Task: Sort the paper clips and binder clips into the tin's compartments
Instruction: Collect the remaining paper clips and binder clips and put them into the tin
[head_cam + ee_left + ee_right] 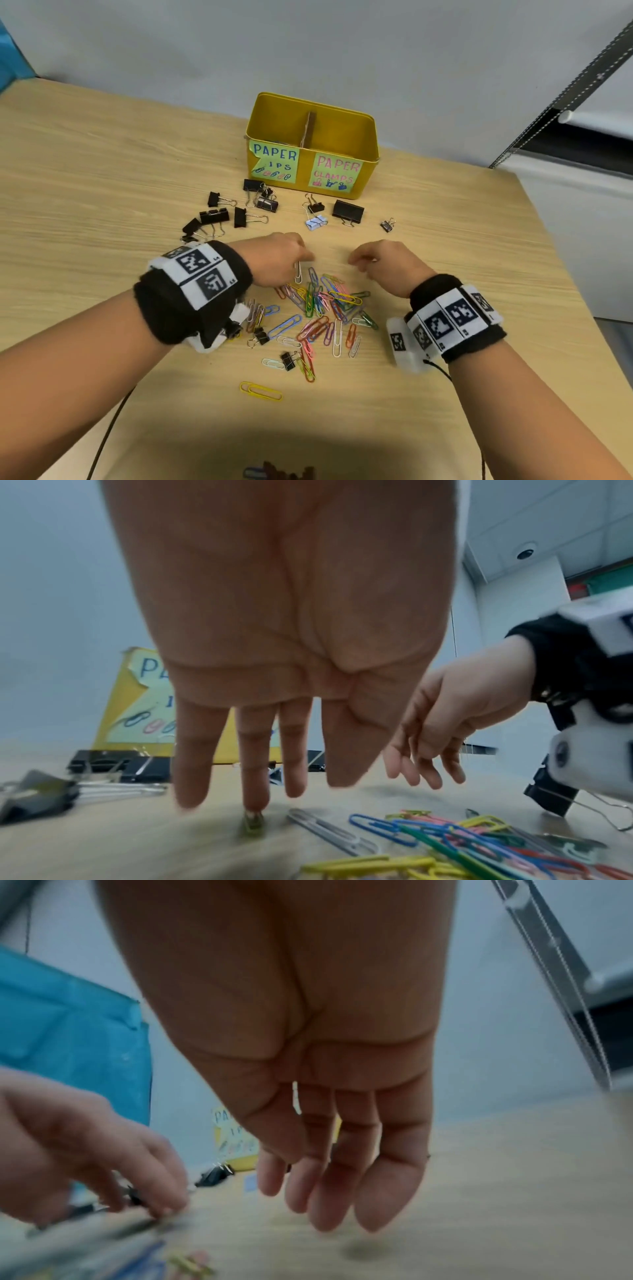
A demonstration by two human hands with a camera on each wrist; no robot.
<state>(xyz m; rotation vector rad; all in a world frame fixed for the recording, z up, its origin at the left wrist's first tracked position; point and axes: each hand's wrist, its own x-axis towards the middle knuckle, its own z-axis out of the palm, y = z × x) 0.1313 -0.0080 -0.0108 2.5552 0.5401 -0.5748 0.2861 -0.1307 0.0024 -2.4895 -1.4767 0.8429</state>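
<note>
The yellow tin (342,113) stands at the back, split by a cardboard divider (309,128); its left label reads paper clips, its right label paper clamps. Black binder clips (347,210) lie scattered in front of it. A heap of coloured paper clips (325,301) lies nearer me. My left hand (305,258) hovers at the heap's far edge, fingers (253,777) straight and pointing down, just above a white paper clip (298,272). My right hand (356,262) hangs beside it with relaxed fingers (329,1191), holding nothing.
A pale blue binder clip (316,222) and a tiny one (387,224) lie among the black ones. A yellow paper clip (260,390) sits alone near the table's front. The wooden table's (85,205) right edge runs close to a grey wall and metal rail (565,92).
</note>
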